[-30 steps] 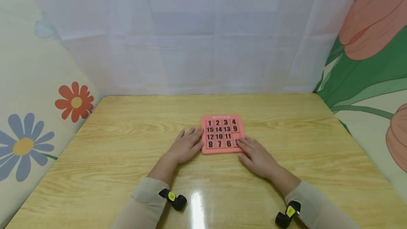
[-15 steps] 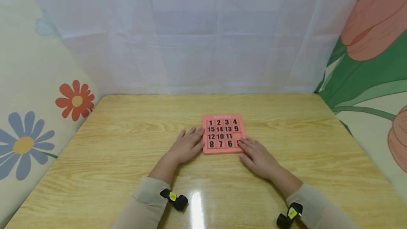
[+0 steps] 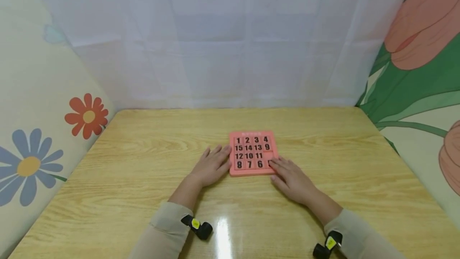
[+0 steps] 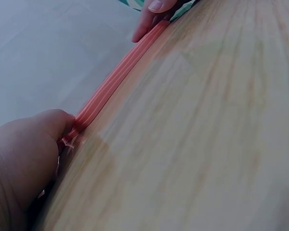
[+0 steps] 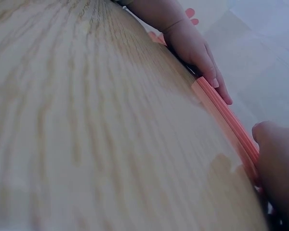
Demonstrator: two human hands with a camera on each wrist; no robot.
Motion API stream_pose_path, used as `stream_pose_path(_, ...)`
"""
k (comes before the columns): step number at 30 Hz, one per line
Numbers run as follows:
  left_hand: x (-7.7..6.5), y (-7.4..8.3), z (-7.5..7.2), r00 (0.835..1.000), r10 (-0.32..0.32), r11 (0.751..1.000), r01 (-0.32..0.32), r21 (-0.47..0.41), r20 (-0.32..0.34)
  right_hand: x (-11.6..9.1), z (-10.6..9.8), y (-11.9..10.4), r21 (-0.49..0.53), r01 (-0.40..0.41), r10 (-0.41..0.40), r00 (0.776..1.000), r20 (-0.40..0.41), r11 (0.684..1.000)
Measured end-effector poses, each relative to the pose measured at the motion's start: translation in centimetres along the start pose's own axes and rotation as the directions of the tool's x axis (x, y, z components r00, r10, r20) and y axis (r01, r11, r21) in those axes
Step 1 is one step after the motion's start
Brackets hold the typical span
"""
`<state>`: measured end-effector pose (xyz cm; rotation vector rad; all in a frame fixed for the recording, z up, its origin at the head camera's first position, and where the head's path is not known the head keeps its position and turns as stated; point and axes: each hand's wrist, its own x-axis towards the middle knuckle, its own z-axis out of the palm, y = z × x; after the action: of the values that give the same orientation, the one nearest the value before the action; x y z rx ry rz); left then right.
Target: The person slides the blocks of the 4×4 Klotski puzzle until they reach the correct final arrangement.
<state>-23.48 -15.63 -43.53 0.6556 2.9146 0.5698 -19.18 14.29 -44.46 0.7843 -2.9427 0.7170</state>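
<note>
A pink sliding number puzzle (image 3: 253,170) lies flat on the table, its numbered tiles in rows with 1 2 3 4 at the top. A gap shows in the third row, right of the 11. Against the puzzle's left edge rests my left hand (image 3: 210,167), its fingers fairly straight. My right hand (image 3: 292,181) lays its fingertips over the lower right corner, covering most of the tile right of the 6. From the side, the left wrist view shows the puzzle's ribbed edge (image 4: 120,72) between both hands. In the right wrist view the right hand (image 5: 279,163) is partly cut off.
The wooden table (image 3: 143,139) reaches back to a white cloth (image 3: 223,51). Flower-printed panels stand at the left (image 3: 28,91) and right (image 3: 413,103). Each forearm wears a black wrist camera, one on the left sleeve (image 3: 197,227) and one on the right (image 3: 328,245).
The whole head view has shifted slightly. Hands and puzzle keep the same places relative to each other, and the visible tiles stand in the same order.
</note>
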Motion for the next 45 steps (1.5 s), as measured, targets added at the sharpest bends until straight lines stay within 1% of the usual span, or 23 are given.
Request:
stream_pose_path(3,-0.1,-0.1,0.0,1.0,0.001,1.0,-0.001,0.0,-0.002,0.1,0.0,0.0,0.005,-0.013,0.013,1.0,0.002,1.0)
stream_pose_path(7,-0.1,-0.1,0.0,1.0,-0.002,1.0,0.002,0.008,0.0,0.4,0.1,0.0,0.011,-0.02,0.02,0.999,-0.028,1.0)
stream_pose_path(11,-0.1,0.0,-0.1,1.0,-0.004,1.0,0.004,0.011,-0.002,1.5,0.0,0.3,0.025,-0.009,0.011,0.997,-0.076,1.0)
stream_pose_path(15,-0.1,0.1,-0.2,1.0,0.002,1.0,-0.002,0.006,-0.004,2.7,-0.1,0.7,0.031,-0.027,0.029,0.995,-0.091,0.999)
stream_pose_path(18,-0.1,0.2,-0.1,1.0,0.006,1.0,-0.006,0.008,-0.008,3.3,-0.1,0.9,0.04,-0.052,0.055,0.995,-0.081,0.998)
stream_pose_path(23,-0.1,0.3,-0.2,1.0,0.009,1.0,-0.009,0.013,-0.018,3.6,0.0,1.0,0.046,-0.056,0.059,0.996,-0.071,0.997)
stream_pose_path(30,0.0,0.3,-0.1,1.0,-0.008,1.0,0.008,0.02,-0.001,4.0,0.0,1.1,0.032,-0.073,0.075,0.996,-0.055,0.997)
stream_pose_path(33,-0.1,0.5,-0.2,1.0,-0.013,1.0,0.013,0.018,-0.001,4.5,0.0,1.1,0.031,-0.065,0.066,0.997,-0.049,0.997)
stream_pose_path(38,-0.2,0.4,0.0,1.0,-0.013,1.0,0.013,0.016,-0.006,4.9,0.1,1.2,0.02,-0.046,0.046,0.999,-0.02,0.999)
stream_pose_path(45,-0.2,0.6,0.1,1.0,-0.009,1.0,0.009,0.022,-0.013,4.5,0.1,1.2,0.021,-0.041,0.042,0.999,-0.011,0.999)
